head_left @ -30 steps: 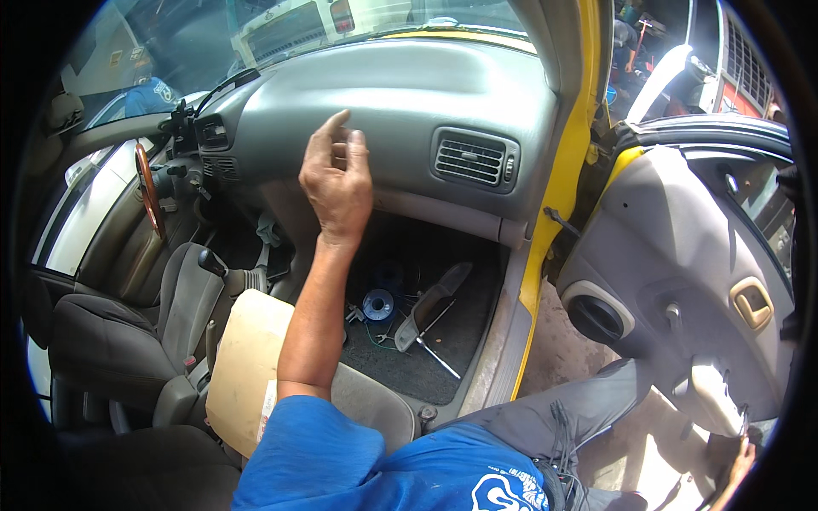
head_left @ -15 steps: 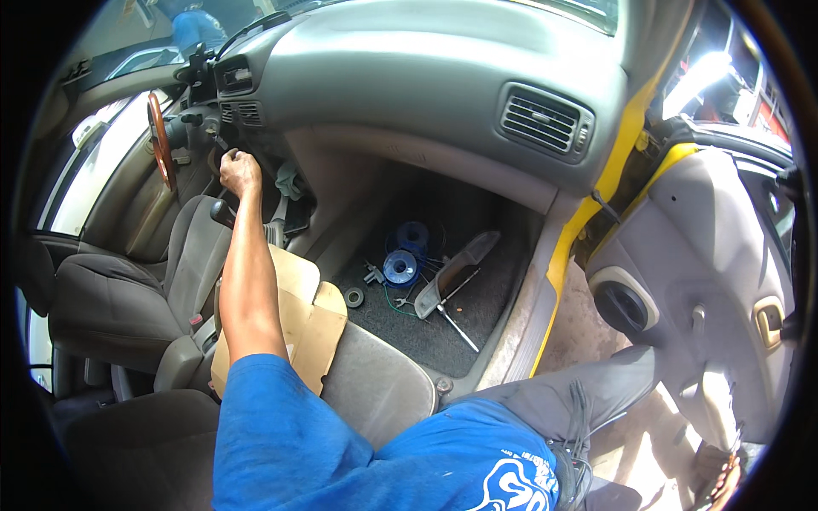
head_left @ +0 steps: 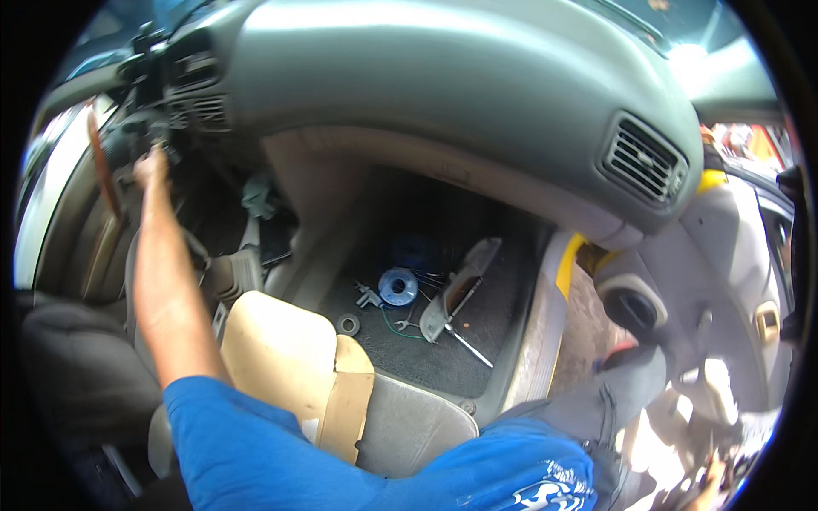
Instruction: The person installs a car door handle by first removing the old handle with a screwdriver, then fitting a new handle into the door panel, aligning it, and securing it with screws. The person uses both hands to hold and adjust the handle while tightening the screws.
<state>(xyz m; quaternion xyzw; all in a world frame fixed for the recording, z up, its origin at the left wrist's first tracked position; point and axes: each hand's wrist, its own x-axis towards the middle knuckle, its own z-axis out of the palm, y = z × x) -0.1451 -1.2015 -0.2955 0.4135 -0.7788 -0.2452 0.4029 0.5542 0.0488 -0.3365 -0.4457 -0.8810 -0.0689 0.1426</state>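
My left arm stretches across the car's front seats. My left hand point(head_left: 152, 168) is closed, with fingertips against the steering column point(head_left: 153, 129), just right of the brown steering wheel point(head_left: 104, 162). What the fingers pinch is too small and blurred to name. My right hand point(head_left: 712, 479) is low at the right, by the lower part of the open door, partly lost in glare; its fingers cannot be made out. Below my left forearm, a flattened cardboard piece point(head_left: 277, 353) lies on the passenger seat point(head_left: 409, 434).
On the dark footwell floor lie a blue spool point(head_left: 398, 287), a roll of tape point(head_left: 348, 324), a wrench point(head_left: 407, 324), a long metal bar tool point(head_left: 470, 347) and a grey trim piece point(head_left: 460, 285). The dashboard point(head_left: 409, 77) spans above; the open door point(head_left: 690, 264) stands right.
My left hand has reached farther forward to the steering column. The view has shifted closer to the dashboard, and my body leans farther into the car.
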